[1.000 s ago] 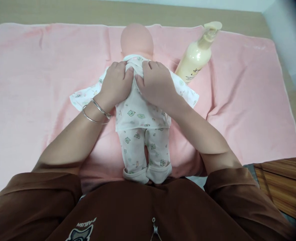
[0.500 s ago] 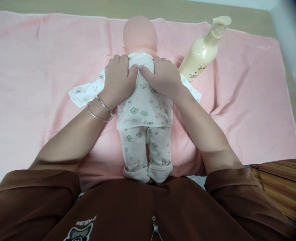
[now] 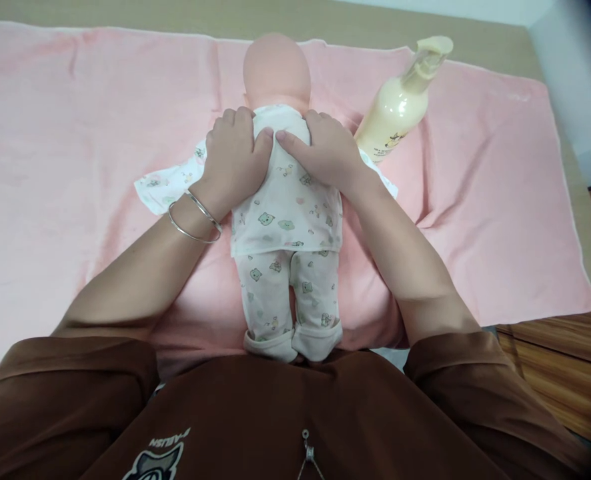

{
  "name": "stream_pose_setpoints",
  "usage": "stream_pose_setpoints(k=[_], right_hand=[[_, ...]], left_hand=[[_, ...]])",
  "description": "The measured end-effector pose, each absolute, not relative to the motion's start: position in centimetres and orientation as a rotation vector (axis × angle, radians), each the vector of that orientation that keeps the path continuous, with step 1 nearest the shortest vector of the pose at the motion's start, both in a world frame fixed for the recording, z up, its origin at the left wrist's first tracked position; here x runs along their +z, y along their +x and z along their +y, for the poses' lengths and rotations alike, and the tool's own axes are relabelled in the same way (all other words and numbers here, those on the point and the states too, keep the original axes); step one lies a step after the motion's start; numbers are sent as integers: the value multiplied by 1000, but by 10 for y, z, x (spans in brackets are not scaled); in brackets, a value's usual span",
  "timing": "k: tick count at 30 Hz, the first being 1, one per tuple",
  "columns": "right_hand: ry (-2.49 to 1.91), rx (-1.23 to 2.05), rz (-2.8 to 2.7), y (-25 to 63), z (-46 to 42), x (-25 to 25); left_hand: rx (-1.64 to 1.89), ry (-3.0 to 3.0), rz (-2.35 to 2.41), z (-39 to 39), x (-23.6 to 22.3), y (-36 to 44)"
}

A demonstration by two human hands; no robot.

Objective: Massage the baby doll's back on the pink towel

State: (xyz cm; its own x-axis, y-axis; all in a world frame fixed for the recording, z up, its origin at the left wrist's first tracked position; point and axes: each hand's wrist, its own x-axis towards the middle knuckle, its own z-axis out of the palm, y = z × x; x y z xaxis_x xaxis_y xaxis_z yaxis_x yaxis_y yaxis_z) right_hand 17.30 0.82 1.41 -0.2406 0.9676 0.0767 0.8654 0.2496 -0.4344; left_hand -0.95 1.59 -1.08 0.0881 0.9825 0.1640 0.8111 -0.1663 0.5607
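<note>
A baby doll in a white printed top and matching trousers lies on its front, the back of its bald head toward the far side. My left hand curls over the doll's left shoulder, with its thumb on the upper back. Over the right shoulder my right hand does the same, its thumb tip close to the other thumb. Both sets of fingertips are partly hidden beyond the shoulders. The printed sleeves spread out to either side beneath my wrists. Cuffed trouser ends rest against my brown shirt.
A pink cloth covers most of the table. Beside the doll's right shoulder is a cream pump bottle, close to my right hand. Wooden flooring shows past the table's right edge.
The whole view has shifted slightly, with the cloth and bottle a little further left. Both hands keep the same hold on the doll's shoulders.
</note>
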Motion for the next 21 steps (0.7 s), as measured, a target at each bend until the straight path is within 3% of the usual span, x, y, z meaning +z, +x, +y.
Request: stream_pose_setpoints(k=[7,15,21], right_hand=[[-1673,478,-2241,177,11,18],[-1745,-29,-2431,141,-36,40],[-1730,301,-2282,162,-10,28]], left_hand=[[865,2394,1507,-18,8,-1],[786,2140,1788,16,2,-17],[688,2335,1765,0,10,-11]])
